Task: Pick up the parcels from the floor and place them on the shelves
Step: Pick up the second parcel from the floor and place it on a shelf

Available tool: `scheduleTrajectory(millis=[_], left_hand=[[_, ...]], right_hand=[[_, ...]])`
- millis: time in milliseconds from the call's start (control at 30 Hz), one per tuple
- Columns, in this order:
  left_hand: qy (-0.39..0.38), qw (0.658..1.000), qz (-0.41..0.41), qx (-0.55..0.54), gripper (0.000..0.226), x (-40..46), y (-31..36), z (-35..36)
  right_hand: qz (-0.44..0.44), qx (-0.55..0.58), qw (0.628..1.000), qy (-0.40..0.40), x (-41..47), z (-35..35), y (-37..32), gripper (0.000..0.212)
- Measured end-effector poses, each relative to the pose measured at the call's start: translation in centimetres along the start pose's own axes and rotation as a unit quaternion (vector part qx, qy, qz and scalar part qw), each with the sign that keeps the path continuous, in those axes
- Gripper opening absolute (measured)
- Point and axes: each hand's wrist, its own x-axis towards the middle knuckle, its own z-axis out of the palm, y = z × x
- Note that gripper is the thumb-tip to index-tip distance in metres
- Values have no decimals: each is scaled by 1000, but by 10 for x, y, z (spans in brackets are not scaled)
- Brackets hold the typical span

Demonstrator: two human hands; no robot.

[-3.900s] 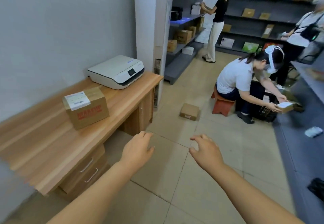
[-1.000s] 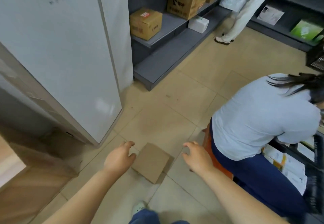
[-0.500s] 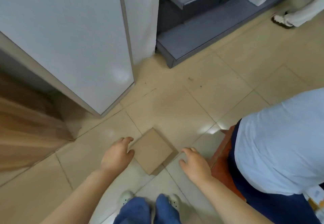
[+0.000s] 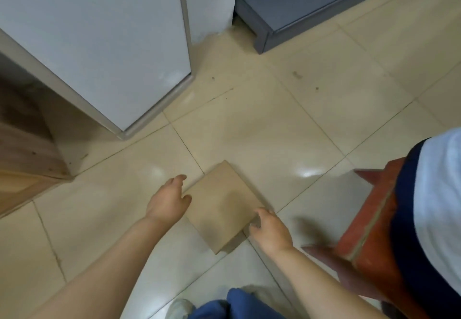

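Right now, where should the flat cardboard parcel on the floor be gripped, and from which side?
Take the parcel by its two opposite side edges, one hand from the left, the other from the right. It lies flat and thin on the tiles, so only the edges offer a grip.

Both arms reach down; left hand (image 4: 167, 201) and right hand (image 4: 270, 230) spread, fingers curled.

Matt brown cardboard box (image 4: 222, 204) on glossy, smooth beige floor tiles (image 4: 324, 109); wood-grain table (image 4: 22, 159) side, smooth white cabinet (image 4: 104, 44), matt grey shelf (image 4: 299, 2).
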Motion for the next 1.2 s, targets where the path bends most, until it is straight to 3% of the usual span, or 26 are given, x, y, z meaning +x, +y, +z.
scheduleTrajectory(millis=[267,433,500,567,633,700,900,1100,1200], left_hand=[[-57,996,-5,75,61,92,-45,97],[-83,991,-2,103,68,127,-61,129],[-105,991,-14,85,72,133,-65,133],[-127,990,-27,62,75,136,-69,136],[-141,988,-34,44,75,135,-71,137],[-139,989,-42,16,72,132,-74,135],[-115,986,-93,-75,84,88,-68,102],[-107,979,-129,-113,84,20,-47,28],[-114,975,-135,-135,84,-20,-29,-26]], right_hand=[[57,22,997,40,97,100,51,53],[159,160,972,62,127,144,67,69],[210,277,934,78,136,153,63,53],[277,428,858,59,144,157,57,33],[316,559,767,-6,150,161,53,39],[322,597,735,-23,152,160,51,48],[283,583,761,27,124,125,27,19],[238,570,786,25,58,62,-15,26],[215,556,802,21,17,15,-48,19]])
